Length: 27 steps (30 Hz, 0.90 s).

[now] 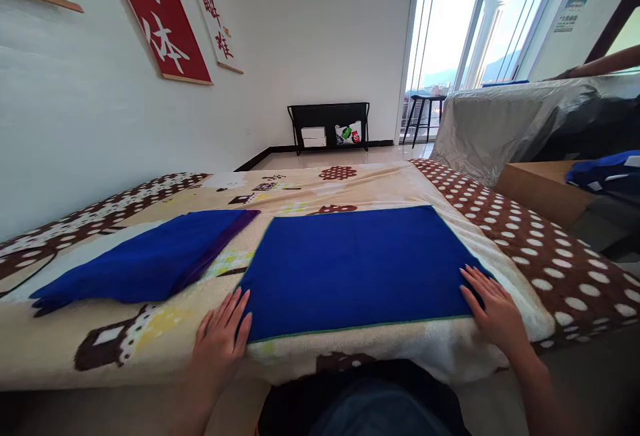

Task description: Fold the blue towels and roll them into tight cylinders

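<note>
A blue cloth with a thin green edge lies flat and spread out in front of me, on a cream patterned blanket. At its near left corner rests my left hand, fingers stretched out and the tips by the cloth's edge. My right hand lies flat on the cloth's right edge, fingers extended. Neither hand grips anything. To the left sits a second blue cloth, folded or stacked, with a dark purple border along its right side.
A cardboard box with blue fabric near it stands at the right. Behind it is furniture under a plastic sheet, where another person's arm shows. A black rack and a stool stand at the back.
</note>
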{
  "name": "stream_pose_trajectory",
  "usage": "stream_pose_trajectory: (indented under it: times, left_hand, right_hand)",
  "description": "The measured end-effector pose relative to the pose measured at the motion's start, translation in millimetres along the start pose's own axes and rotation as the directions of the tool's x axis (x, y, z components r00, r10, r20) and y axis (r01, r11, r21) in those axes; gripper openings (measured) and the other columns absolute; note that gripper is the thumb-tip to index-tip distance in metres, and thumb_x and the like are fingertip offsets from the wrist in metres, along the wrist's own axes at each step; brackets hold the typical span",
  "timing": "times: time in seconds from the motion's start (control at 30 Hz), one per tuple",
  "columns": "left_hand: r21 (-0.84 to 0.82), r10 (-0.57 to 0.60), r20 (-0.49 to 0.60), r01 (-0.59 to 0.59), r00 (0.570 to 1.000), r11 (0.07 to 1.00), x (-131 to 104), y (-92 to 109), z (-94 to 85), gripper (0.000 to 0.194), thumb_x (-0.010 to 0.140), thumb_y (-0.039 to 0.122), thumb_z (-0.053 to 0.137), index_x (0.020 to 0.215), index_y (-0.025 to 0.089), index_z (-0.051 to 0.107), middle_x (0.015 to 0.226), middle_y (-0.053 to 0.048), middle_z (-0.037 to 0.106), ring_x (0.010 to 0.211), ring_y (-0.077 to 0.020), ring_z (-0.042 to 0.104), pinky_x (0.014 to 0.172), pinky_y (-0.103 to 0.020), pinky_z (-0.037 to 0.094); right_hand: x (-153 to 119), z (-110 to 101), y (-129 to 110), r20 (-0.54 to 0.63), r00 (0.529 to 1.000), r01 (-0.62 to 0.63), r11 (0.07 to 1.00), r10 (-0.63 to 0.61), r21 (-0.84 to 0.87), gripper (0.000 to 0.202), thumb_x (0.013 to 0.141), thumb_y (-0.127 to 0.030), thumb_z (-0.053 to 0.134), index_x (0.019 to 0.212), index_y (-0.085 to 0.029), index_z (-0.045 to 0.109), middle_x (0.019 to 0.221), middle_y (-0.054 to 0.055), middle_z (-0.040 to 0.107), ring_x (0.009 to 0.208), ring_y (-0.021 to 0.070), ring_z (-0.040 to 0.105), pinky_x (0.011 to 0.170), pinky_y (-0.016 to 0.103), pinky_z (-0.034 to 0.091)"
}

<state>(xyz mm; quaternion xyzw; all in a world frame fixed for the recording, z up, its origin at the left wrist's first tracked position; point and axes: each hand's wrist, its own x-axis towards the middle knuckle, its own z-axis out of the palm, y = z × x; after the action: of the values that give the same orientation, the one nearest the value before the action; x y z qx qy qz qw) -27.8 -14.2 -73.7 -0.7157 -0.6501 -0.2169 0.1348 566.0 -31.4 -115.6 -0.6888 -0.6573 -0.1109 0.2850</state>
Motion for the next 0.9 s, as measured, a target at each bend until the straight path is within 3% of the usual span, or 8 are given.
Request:
stream_pose_trajectory:
  times: [0.13,0.3,0.4,0.53,0.63,0.7,0.8,0.9]
  left_hand:
    - [-0.044,0.064,-0.161,-0.072,0.985,0.996,-26,-23,4.5,0.055,0.098,0.037,0.032,0.151,0.029,0.042,0.148,-0.004,0.052,0.140,-0.0224,0.045,0.120,-0.043,0.026]
    - [-0.023,-0.008,-0.224,0.003,0.974,1.000,-14,-9,-9.2,0.043,0.096,0.039,0.040,0.133,0.031,0.060,0.135,-0.003,0.063,0.136,-0.0269,0.049,0.119,-0.051,0.021]
    - [-0.102,0.030,-0.217,-0.053,0.976,0.993,14,20,-30.4,0.043,0.098,0.040,0.038,0.135,0.028,0.058,0.141,-0.004,0.059,0.137,-0.0253,0.049,0.117,-0.048,0.026]
    - [-0.272,0.228,-0.093,-0.245,0.969,0.931,63,88,-44.4,0.048,0.100,0.038,0.036,0.145,0.026,0.046,0.150,-0.003,0.050,0.143,-0.0200,0.040,0.114,-0.041,0.033]
    - [-0.348,0.349,0.040,-0.314,0.936,0.883,91,147,-27.0,0.053,0.100,0.032,0.035,0.152,0.024,0.037,0.156,-0.004,0.041,0.147,-0.0187,0.033,0.117,-0.040,0.030]
    - [-0.366,0.410,0.144,-0.336,0.901,0.868,101,178,-6.1,0.055,0.099,0.028,0.034,0.154,0.023,0.034,0.159,-0.006,0.035,0.149,-0.0192,0.029,0.119,-0.042,0.027]
    - [-0.312,0.394,0.283,-0.305,0.874,0.900,106,187,21.2,0.054,0.101,0.035,0.035,0.154,0.024,0.035,0.160,-0.007,0.032,0.149,-0.0222,0.029,0.119,-0.045,0.027]
    - [-0.164,0.223,0.327,-0.178,0.918,0.970,103,142,29.3,0.057,0.100,0.049,0.036,0.153,0.028,0.036,0.160,-0.007,0.032,0.148,-0.0243,0.031,0.119,-0.048,0.026]
  right_hand:
    - [-24,0,28,-0.134,0.991,0.011,0.998,-0.004,0.055,0.054,0.098,-0.045,0.030,0.145,-0.025,0.046,0.150,0.003,0.048,0.140,0.0245,0.044,0.120,0.047,0.028]
    - [-15,-4,9,-0.171,0.973,-0.152,0.988,0.153,0.016,0.055,0.096,-0.046,0.030,0.139,-0.023,0.054,0.144,0.009,0.054,0.139,0.0289,0.044,0.118,0.053,0.030]
    - [18,-16,-37,-0.126,0.989,-0.077,0.996,0.083,0.050,0.053,0.096,-0.046,0.033,0.134,-0.019,0.058,0.146,0.011,0.052,0.140,0.0283,0.044,0.117,0.050,0.033]
    - [64,-24,-134,0.092,0.972,0.198,0.962,-0.218,0.188,0.056,0.099,-0.047,0.033,0.145,-0.017,0.048,0.155,0.010,0.040,0.147,0.0277,0.032,0.118,0.051,0.031]
    - [79,-6,-198,0.161,0.924,0.304,0.921,-0.347,0.242,0.058,0.100,-0.056,0.025,0.151,-0.031,0.038,0.160,-0.005,0.031,0.149,0.0193,0.027,0.119,0.046,0.032]
    - [80,14,-220,0.212,0.912,0.295,0.921,-0.350,0.253,0.058,0.099,-0.061,0.023,0.151,-0.039,0.037,0.158,-0.009,0.034,0.147,0.0189,0.030,0.116,0.047,0.036]
    - [79,35,-211,0.305,0.910,0.223,0.952,-0.280,0.209,0.062,0.095,-0.067,0.030,0.150,-0.039,0.040,0.157,-0.005,0.035,0.147,0.0233,0.031,0.118,0.049,0.033]
    - [81,32,-154,0.349,0.931,0.091,0.994,-0.106,0.060,0.069,0.093,-0.072,0.031,0.150,-0.037,0.040,0.158,-0.003,0.033,0.148,0.0228,0.029,0.121,0.047,0.026]
